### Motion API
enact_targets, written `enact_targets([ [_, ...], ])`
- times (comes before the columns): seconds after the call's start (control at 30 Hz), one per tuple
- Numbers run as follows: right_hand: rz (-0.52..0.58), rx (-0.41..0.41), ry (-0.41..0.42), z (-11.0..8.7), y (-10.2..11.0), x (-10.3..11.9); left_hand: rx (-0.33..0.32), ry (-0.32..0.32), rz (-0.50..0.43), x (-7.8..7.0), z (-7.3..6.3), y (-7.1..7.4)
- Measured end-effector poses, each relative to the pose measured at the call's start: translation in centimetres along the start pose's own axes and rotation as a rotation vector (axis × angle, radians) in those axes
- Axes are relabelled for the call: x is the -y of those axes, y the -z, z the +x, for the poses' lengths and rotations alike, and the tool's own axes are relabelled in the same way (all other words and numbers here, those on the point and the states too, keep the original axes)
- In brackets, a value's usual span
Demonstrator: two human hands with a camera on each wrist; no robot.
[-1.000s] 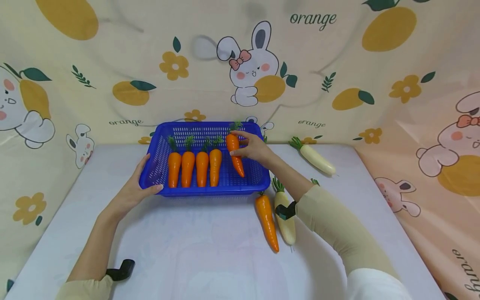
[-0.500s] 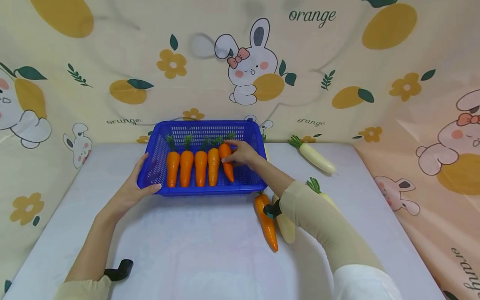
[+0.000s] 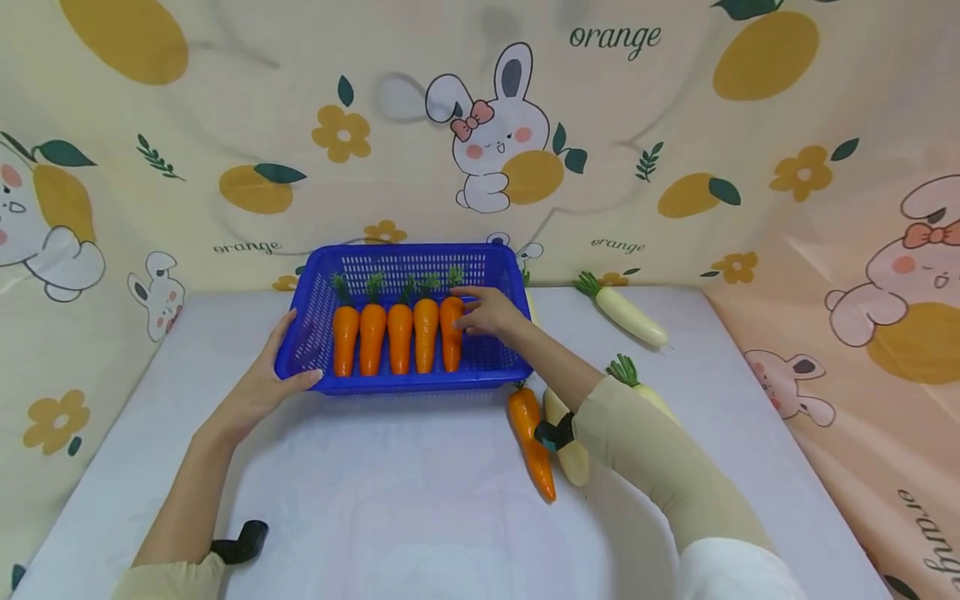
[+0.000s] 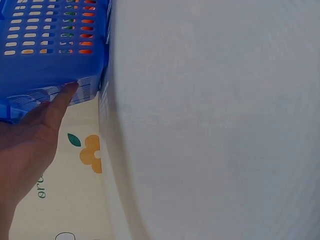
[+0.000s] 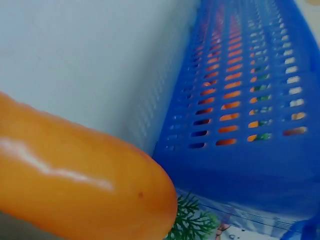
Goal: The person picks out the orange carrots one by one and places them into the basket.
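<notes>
Inside the blue plastic basket (image 3: pixel 420 382) several orange carrots with green tops lie side by side. My right hand (image 3: pixel 491 315) reaches in over the right side and pinches the rightmost carrot (image 3: pixel 452 346), its fingertips at the upper end and right side. My left hand (image 3: pixel 258 379) rests on the front left corner, thumb on the front rim and straight fingers along the left side. In the left wrist view, a finger of the left hand (image 4: pixel 37 140) touches the basket's end wall (image 4: pixel 50 65). The right hand is out of the right wrist view.
Another carrot (image 3: pixel 532 446) lies on the white table (image 3: pixel 405 500) before the basket's right corner, beside a white radish (image 3: pixel 573 458) partly under my right forearm. More white radishes lie right: one (image 3: pixel 633 318) at the back, another (image 3: pixel 648 396) partly behind the sleeve. A patterned cloth (image 3: pixel 300 125) hangs behind.
My right hand has carried the carrot leftward and down in the basket. Tilted before, it now lies parallel beside the other carrots. My left hand has stayed at the basket's corner.
</notes>
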State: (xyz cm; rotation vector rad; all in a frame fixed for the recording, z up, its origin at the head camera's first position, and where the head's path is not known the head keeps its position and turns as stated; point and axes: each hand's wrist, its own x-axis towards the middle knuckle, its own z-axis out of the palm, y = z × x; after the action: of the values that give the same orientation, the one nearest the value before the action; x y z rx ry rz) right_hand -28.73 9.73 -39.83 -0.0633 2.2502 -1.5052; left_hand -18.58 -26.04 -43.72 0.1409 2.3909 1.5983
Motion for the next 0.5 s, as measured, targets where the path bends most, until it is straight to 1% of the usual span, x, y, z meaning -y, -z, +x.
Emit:
enact_targets([
  [0.13, -0.081, -0.041, 0.103, -1.8, 0.6, 0.1, 0.002, -0.001, 0.003, 0.1, 0.1, 0.1],
  [0.3, -0.145, -0.095, 0.220, -4.1, 1.7, -0.1, 0.000, 0.000, 0.008, 0.0, 0.0, 0.3],
  [0.4, -0.165, -0.133, 0.251, -5.4, 2.4, -0.4, -0.002, -0.004, 0.007, 0.0, 0.0, 0.3],
  [0.5, -0.142, -0.149, 0.261, -6.7, 3.2, -0.9, 0.003, -0.003, -0.004, 0.0, 0.0, 0.1],
])
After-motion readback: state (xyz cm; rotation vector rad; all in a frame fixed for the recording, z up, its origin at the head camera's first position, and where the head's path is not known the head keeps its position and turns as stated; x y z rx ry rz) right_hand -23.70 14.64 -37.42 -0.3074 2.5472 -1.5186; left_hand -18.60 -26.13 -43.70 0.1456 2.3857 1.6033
